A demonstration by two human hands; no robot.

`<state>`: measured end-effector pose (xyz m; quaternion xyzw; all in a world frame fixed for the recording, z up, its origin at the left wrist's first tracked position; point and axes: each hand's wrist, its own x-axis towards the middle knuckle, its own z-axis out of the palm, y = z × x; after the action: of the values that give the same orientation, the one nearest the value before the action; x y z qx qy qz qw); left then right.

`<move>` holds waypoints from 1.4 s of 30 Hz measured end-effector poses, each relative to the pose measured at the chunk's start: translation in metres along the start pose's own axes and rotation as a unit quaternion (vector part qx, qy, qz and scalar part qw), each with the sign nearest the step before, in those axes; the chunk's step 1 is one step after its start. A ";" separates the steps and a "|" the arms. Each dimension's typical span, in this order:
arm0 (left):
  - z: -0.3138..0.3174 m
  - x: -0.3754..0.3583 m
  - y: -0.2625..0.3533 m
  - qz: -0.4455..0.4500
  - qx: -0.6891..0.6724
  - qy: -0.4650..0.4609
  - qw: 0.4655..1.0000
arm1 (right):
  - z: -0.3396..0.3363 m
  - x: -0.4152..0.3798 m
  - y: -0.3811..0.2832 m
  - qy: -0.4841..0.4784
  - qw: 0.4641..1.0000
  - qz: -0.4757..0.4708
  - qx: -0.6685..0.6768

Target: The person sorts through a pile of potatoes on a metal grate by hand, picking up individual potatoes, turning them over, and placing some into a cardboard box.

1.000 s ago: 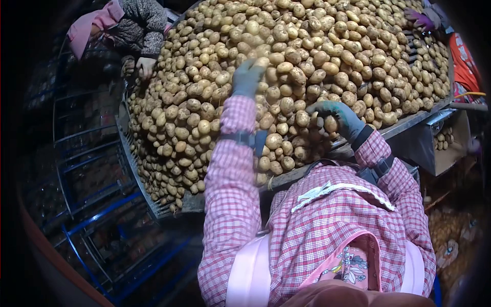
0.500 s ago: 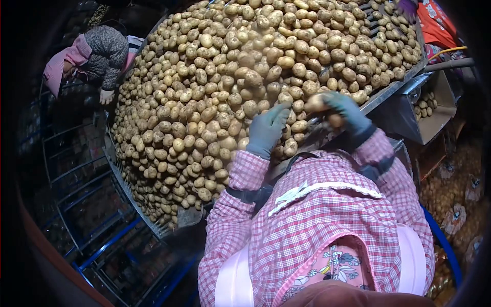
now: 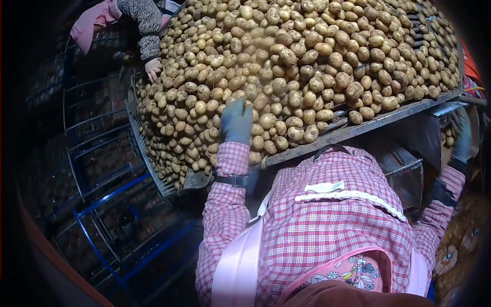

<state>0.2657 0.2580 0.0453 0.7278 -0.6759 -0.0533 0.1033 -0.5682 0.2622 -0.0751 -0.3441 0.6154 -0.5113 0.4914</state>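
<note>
My left hand [image 3: 237,122], in a grey-green glove, rests at the near side of a big heap of potatoes [image 3: 215,92]. Its fingers bend down onto the heap, and their tips are hidden, so a potato under them cannot be made out. Far to the right, my right hand [image 3: 461,134], in the same kind of glove, is over a metal box [image 3: 428,134] at the side of the sorting table. Its fingers stretch away from me, somewhat blurred, with no potato visible in them. Some potatoes [image 3: 448,137] lie in the box beside that hand.
The table's metal rim [image 3: 353,132] runs between my body and the heap. Slatted bars [image 3: 417,30] show at the upper right. A co-worker's hand [image 3: 153,69] touches the heap's left edge. Blue and grey metal frames [image 3: 102,202] stand at the left.
My right hand has moved from the heap, where it held potatoes, right to the metal box. My left hand has shifted left over the heap. The view has turned, too.
</note>
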 end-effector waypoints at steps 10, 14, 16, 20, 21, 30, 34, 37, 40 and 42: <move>-0.011 -0.021 -0.020 -0.163 0.026 0.062 0.984 | 0.457 -0.068 -0.068 -0.343 0.925 0.157 0.036; 0.002 -0.010 0.004 -0.239 0.077 -0.021 0.968 | 0.501 -0.072 -0.054 -0.419 0.886 0.195 0.028; 0.004 -0.001 0.014 -0.237 0.068 -0.010 0.969 | 0.523 -0.078 -0.049 -0.443 0.875 0.195 -0.006; 0.031 0.003 0.027 -0.041 0.050 0.051 0.997 | 0.555 -0.110 -0.014 -0.582 0.797 0.147 -0.060; 0.031 0.008 0.046 -0.031 0.043 0.061 0.997 | 0.561 -0.119 -0.005 -0.597 0.785 0.147 -0.071; 0.011 -0.029 0.023 -0.001 -0.199 0.120 0.973 | 0.557 -0.118 0.010 -0.555 0.801 0.202 -0.097; 0.005 -0.027 -0.011 0.044 -0.089 0.106 0.989 | 0.551 -0.114 0.018 -0.537 0.815 0.204 -0.077; 0.014 -0.005 0.000 0.089 0.051 0.002 0.995 | 0.549 -0.116 0.008 -0.534 0.823 0.174 -0.089; 0.039 0.009 0.002 0.094 0.181 -0.090 0.975 | 0.542 -0.121 0.005 -0.515 0.837 0.170 -0.067; 0.048 0.011 0.004 0.083 0.246 -0.124 0.958 | 0.531 -0.120 0.004 -0.507 0.833 0.208 -0.083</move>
<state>0.2523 0.2428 -0.0002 0.6597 -0.7336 0.0332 -0.1597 -0.0261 0.2196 -0.0458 -0.4587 0.3772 -0.0983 0.7985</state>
